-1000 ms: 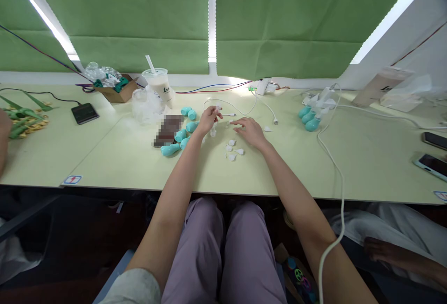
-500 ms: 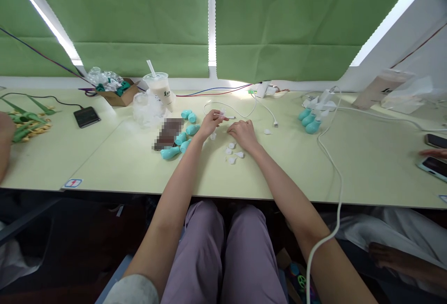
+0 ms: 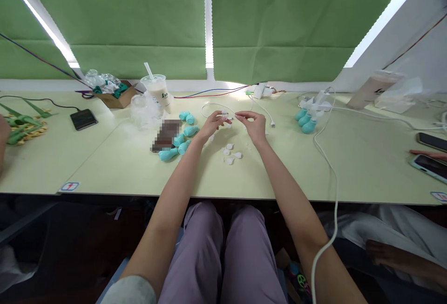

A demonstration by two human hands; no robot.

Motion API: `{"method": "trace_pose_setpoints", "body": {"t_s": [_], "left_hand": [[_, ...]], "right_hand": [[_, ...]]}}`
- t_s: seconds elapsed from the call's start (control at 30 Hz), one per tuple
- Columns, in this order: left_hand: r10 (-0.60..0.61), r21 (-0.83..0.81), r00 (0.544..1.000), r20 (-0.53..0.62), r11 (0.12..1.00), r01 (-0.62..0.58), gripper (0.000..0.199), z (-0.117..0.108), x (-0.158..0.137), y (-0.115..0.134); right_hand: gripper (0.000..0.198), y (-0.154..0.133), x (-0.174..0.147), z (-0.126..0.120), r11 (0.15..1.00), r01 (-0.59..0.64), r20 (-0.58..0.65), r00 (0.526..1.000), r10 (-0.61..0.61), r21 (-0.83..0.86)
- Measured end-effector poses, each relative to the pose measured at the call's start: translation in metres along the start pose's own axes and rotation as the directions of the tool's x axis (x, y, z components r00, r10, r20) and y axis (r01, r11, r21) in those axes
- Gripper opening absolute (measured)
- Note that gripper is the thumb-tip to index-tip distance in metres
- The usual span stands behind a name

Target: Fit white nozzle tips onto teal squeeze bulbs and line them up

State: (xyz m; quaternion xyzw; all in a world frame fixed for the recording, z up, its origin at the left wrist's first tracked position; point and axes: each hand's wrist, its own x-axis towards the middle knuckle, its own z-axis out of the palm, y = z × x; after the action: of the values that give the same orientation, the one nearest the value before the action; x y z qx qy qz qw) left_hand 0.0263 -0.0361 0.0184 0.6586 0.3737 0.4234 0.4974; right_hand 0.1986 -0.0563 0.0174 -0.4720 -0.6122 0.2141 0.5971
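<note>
White plastic piece (image 3: 224, 113), pinched in the left hand (image 3: 210, 125) over the desk (image 3: 122, 166), could drop among the loose white parts (image 3: 230, 160) if that fingertip grip slackens or the right hand (image 3: 256, 127), fingertips pressed together, any contents too small to tell, knocks it.

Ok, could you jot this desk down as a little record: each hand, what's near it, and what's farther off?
Left hand: holding a small white part
Right hand: thumb and finger pinched close beside that part; too small to tell if they grip anything
Desk: small white pieces scattered between the forearms
Left side: several teal bulb-shaped pieces
Right side: three more teal pieces
Farther back: drink cup with straw, open cardboard box
</note>
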Motion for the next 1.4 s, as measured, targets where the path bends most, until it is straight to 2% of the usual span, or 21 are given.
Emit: {"method": "trace_pose_setpoints", "body": {"t_s": [0.23, 0.43, 0.7, 0.83, 1.07, 1.2, 1.4], "left_hand": [[0.005, -0.005, 0.993, 0.115, 1.0, -0.004, 0.034, 0.01, -0.002, 0.004], [-0.004, -0.04, 0.991, 0.136, 0.999, 0.009, 0.033, 0.01, -0.004, 0.005], [-0.003, -0.077, 0.988, 0.157, 0.997, 0.015, 0.03, 0.012, -0.001, 0.002], [-0.009, -0.077, 0.986, 0.166, 0.997, 0.022, 0.03, 0.011, -0.001, 0.001], [0.006, -0.041, 0.978, 0.211, 0.999, 0.002, 0.042, 0.011, -0.005, 0.005], [0.038, -0.033, 0.978, 0.203, 0.999, -0.032, 0.046, 0.013, -0.005, 0.005], [0.022, -0.079, 0.976, 0.216, 0.997, -0.005, 0.046, 0.013, -0.002, -0.001]], "right_hand": [[0.009, -0.007, -0.005, 0.002, 0.999, 0.051, 0.035, 0.998, -0.05, -0.014], [0.01, -0.009, -0.006, 0.001, 0.999, 0.033, 0.024, 0.999, -0.032, -0.039], [0.005, -0.005, -0.005, 0.0, 0.985, 0.158, 0.021, 0.987, -0.157, -0.068], [0.006, -0.004, -0.005, -0.002, 0.969, 0.197, 0.021, 0.98, -0.196, -0.145], [0.008, -0.008, -0.006, -0.005, 0.99, 0.073, 0.104, 0.993, -0.061, -0.121], [0.009, -0.009, -0.006, -0.006, 0.998, 0.01, 0.108, 0.994, -0.004, -0.06], [0.013, -0.008, -0.006, -0.007, 0.998, -0.042, 0.108, 0.993, 0.046, -0.038]]}}
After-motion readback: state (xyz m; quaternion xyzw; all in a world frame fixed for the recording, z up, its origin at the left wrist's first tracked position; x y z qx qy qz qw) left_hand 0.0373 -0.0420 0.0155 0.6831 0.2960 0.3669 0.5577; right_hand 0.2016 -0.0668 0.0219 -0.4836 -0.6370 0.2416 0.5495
